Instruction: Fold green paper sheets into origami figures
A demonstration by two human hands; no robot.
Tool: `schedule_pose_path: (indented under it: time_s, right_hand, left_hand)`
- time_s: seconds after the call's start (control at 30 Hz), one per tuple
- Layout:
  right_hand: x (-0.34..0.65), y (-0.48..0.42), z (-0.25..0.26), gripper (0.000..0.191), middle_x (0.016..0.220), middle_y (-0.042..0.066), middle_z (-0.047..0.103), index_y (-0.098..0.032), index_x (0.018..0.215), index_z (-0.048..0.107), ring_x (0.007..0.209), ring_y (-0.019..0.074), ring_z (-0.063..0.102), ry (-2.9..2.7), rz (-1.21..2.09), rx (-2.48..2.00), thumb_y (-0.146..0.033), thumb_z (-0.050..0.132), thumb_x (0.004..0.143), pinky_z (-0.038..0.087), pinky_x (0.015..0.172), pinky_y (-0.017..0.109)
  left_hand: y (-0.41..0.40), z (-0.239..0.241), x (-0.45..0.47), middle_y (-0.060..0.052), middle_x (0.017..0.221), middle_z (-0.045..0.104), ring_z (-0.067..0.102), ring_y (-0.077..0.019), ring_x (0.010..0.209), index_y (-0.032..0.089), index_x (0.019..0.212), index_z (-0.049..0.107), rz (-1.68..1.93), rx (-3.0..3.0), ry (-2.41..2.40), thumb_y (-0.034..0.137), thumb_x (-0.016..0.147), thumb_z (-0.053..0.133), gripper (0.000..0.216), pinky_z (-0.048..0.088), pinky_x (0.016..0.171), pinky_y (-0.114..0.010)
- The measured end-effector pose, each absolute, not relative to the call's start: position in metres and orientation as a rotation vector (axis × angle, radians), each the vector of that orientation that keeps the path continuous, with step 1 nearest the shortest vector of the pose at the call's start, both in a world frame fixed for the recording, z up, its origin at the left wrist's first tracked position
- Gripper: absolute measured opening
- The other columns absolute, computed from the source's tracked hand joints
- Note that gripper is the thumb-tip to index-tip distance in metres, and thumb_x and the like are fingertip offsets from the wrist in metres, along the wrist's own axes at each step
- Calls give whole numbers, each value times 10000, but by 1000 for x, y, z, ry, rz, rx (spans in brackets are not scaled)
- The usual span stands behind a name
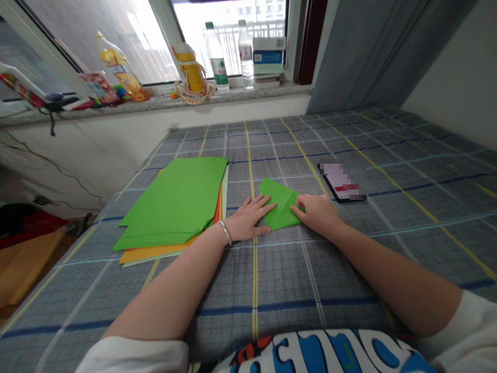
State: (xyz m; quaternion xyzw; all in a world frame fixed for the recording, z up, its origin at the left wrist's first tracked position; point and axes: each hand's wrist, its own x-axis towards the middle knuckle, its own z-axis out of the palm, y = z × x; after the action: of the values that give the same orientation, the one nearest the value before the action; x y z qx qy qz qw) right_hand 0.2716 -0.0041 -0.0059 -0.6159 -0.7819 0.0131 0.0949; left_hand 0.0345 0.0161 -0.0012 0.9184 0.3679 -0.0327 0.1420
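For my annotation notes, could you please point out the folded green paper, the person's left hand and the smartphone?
Folded green paper (pixel 282 206): head view, point on its middle.
Left hand (pixel 247 219): head view, point on the back of the hand.
Smartphone (pixel 342 181): head view, point on its pixelated screen.

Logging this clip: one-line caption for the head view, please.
Left hand and right hand touch folded green paper on a plaid bedsheet, beside stacked coloured paper and a phone.

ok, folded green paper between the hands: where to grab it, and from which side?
Probably the free far corner of the folded green paper, pinched from the far side. It lies flat on the checked bedspread, and the left hand and right hand sit at its sides, leaving that corner uncovered.
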Motion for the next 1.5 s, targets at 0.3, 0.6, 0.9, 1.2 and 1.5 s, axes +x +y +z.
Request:
schedule_pose_path:
  time_s: [0.3,0.6,0.9,1.2,1.5]
  right_hand:
    - [273,-4,-8,257,838,38,700,-205,806,618,762,194,603,-2311,50,-1823,-417,514,906,294,668,328]
    - [273,-4,-9,257,843,42,703,-197,813,620,759,193,602,-2302,37,-1822,-399,500,917,280,662,321]
    - [272,-4,-9,262,863,44,703,-199,813,611,779,199,609,-2314,27,-1839,-391,475,929,282,667,330]
    - [271,-5,-9,256,865,42,705,-200,811,610,792,202,615,-2305,27,-1843,-386,478,927,287,676,331]
    - [271,-4,-8,280,880,55,715,-200,835,616,798,210,630,-2323,6,-1880,-397,448,942,292,670,333]
  left_hand:
    - [19,-1,32,-82,1612,156,87,-276,1496,250,1510,264,-93,2585,1065,233,881,464,660,122,1189,-541]
    - [11,-4,38,-91,1605,194,122,-278,1491,219,1501,296,-56,2641,1148,441,979,363,571,117,1190,-528]
    - [11,-4,38,-101,1607,180,123,-298,1489,239,1506,272,-56,2670,1124,458,936,471,642,135,1182,-549]
    - [11,-1,37,-125,1609,158,105,-332,1486,282,1507,279,-94,2667,1088,347,909,540,656,170,1161,-582]
    - [5,-4,40,-68,1598,227,202,-342,1464,348,1459,381,12,2737,1104,241,913,469,564,201,1144,-619]
